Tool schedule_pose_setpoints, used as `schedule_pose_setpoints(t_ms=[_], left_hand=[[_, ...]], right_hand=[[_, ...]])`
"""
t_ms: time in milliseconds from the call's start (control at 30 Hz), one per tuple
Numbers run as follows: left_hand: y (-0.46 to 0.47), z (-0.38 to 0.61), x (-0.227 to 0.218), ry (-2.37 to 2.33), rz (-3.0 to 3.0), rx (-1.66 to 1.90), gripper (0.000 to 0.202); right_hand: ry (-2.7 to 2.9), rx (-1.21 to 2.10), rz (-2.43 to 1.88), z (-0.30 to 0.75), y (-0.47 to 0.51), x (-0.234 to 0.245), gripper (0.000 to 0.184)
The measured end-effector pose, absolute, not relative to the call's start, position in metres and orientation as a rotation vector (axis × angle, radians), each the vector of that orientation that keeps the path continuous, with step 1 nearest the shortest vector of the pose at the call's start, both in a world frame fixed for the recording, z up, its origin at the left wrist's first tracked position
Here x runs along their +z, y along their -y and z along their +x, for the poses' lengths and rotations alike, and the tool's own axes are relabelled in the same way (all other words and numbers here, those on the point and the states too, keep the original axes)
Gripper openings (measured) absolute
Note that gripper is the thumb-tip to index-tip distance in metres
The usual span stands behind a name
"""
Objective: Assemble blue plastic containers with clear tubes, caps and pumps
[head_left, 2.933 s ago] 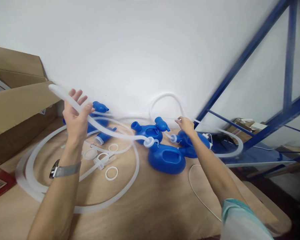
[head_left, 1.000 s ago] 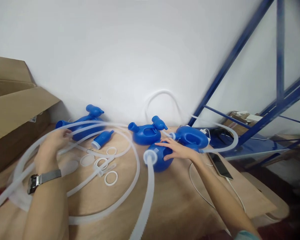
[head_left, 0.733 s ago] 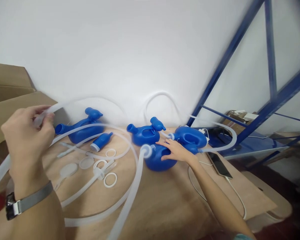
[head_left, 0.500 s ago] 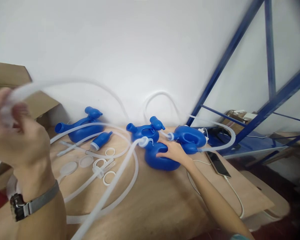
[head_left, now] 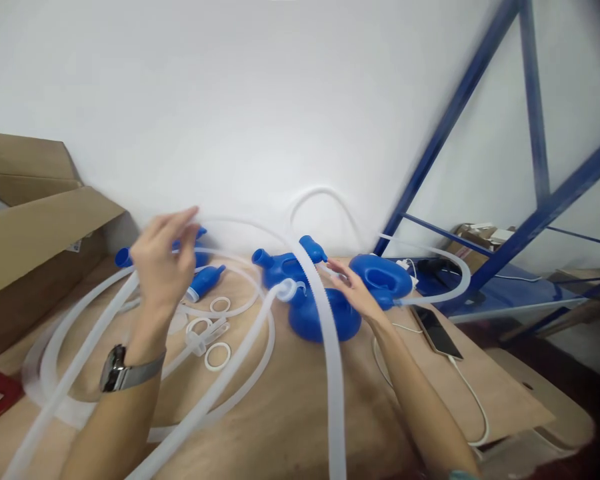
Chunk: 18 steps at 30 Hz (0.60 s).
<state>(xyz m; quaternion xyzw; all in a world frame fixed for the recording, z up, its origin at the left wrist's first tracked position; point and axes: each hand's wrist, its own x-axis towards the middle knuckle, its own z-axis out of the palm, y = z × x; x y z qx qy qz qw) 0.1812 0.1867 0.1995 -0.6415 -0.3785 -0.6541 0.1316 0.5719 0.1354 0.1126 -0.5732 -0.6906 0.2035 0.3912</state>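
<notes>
My left hand (head_left: 163,260) is raised over the left side of the table, fingers apart, with a watch on the wrist. A long translucent ribbed hose (head_left: 330,353) arcs behind it and comes down in front of a blue handled bottle (head_left: 303,317). My right hand (head_left: 353,290), fingers stretched out, is over the right of that bottle; whether it touches is unclear. Into the bottle's white cap (head_left: 286,290) runs another hose (head_left: 230,367). Behind stand a second blue bottle (head_left: 280,267) and, to the right, a third (head_left: 377,275).
White rings (head_left: 217,357) and a clear plastic fitting (head_left: 200,340) lie left of centre, near a small blue spout piece (head_left: 207,281). An open cardboard box (head_left: 45,267) stands at left. A phone (head_left: 437,333) on a cable and a blue metal frame (head_left: 450,127) are at right.
My left hand has let go of the hose and moved right and down. The hose has dropped across the front bottle. My right hand has loosened from the bottle's handle, fingers now straightened.
</notes>
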Motion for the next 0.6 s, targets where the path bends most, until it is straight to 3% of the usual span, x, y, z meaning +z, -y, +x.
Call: schedule_pose_setpoints(t_ms=[100,233,267,400,600], left_hand=[[-0.200,0.194,0.186,1.110,-2.041,-1.817,0.030],[-0.213,0.204,0.169,1.158,-2.126,-1.774,0.032],[-0.215,0.207,0.166,1.160,-2.145,-1.753,0.033],[-0.218,0.222,0.156,1.195,-2.168,-1.581,0.034],[-0.212,0.239,0.143,1.194,-2.383,-1.150,0.031]], right_hand=[[1.671,1.090,-1.099,0.567,-0.106,0.128,0.086],[1.774,1.644,-0.849,0.534,-0.059,0.114,0.136],[1.734,1.726,-0.771,0.525,-0.051,0.106,0.138],[1.730,1.815,-0.643,0.507,-0.051,0.084,0.102],[1.929,1.307,-0.765,0.522,-0.094,0.115,0.068]])
